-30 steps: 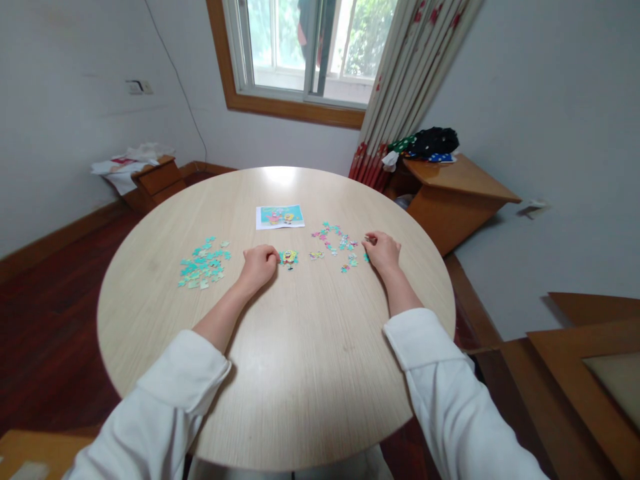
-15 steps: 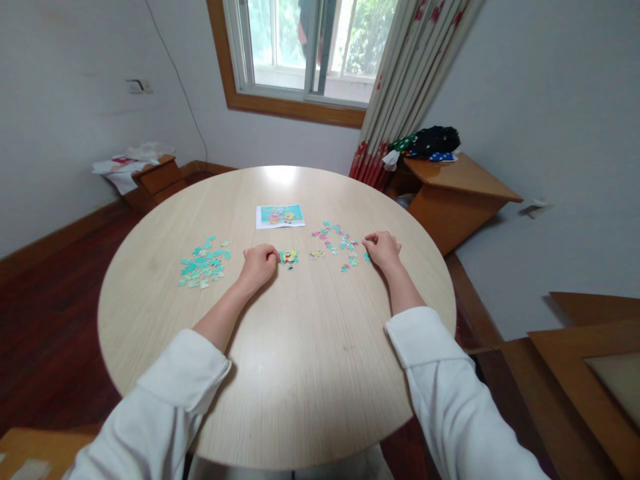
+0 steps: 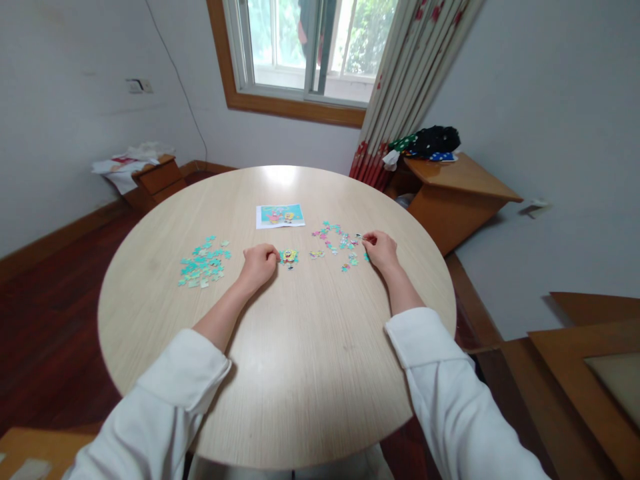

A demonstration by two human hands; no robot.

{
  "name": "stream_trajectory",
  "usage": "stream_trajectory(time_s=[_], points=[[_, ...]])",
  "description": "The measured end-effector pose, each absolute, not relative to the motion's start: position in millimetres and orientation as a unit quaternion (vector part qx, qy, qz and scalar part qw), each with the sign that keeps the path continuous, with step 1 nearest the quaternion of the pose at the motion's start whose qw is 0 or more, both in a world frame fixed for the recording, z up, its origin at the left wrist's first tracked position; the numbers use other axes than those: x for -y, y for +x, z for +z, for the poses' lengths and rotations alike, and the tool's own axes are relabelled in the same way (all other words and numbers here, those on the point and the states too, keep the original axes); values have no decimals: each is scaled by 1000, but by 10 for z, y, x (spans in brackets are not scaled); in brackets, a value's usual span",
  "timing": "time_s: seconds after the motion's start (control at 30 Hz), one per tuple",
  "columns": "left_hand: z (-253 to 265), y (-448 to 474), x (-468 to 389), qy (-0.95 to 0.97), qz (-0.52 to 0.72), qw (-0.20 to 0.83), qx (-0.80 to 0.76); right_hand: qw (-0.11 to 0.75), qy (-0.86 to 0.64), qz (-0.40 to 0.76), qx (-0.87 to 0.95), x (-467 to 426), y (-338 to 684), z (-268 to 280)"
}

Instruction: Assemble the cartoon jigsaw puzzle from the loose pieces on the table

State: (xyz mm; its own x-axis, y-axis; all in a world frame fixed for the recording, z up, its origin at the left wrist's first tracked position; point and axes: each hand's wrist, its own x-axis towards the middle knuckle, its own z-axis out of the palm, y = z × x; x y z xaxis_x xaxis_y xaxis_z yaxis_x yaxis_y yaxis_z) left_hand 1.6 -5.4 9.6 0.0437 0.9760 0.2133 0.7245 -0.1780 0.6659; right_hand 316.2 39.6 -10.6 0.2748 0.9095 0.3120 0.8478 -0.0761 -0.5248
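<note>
My left hand [image 3: 260, 261] rests on the table with its fingers curled closed. Its fingertips touch the left edge of a small joined section of jigsaw puzzle [image 3: 289, 256] with a yellow cartoon figure; whether they pinch anything is hidden. At the right, my right hand [image 3: 381, 249] has thumb and forefinger together on a small puzzle piece [image 3: 359, 237] beside the scattered pink and teal puzzle pieces [image 3: 345, 241]. A teal piece [image 3: 367, 257] lies under that hand. Between the two hands is a small yellowish group of pieces [image 3: 317, 255].
Left of my left hand spreads a pile of teal and pale green pieces [image 3: 203, 263]. A printed reference picture [image 3: 281, 216] lies farther back on the round wooden table [image 3: 300, 373]. Beyond the table stand a cabinet with cloths [image 3: 460, 180] and a small drawer unit [image 3: 159, 179].
My right hand's fingers have shifted slightly, and a small piece now shows at their tips. My left hand and the joined section have stayed in place.
</note>
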Motion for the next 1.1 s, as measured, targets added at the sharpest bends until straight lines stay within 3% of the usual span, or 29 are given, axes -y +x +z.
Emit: stream_trajectory(time_s=[0.4,0.83,1.1], points=[[81,-128,3,762,356,180,-510,333,-699,30,632,-435,3175,-211],[99,-89,55,827,247,117,-492,318,-701,32,638,-436,3175,-202],[114,-75,74,823,243,121,-499,305,-704,18,641,-397,3118,-168]])
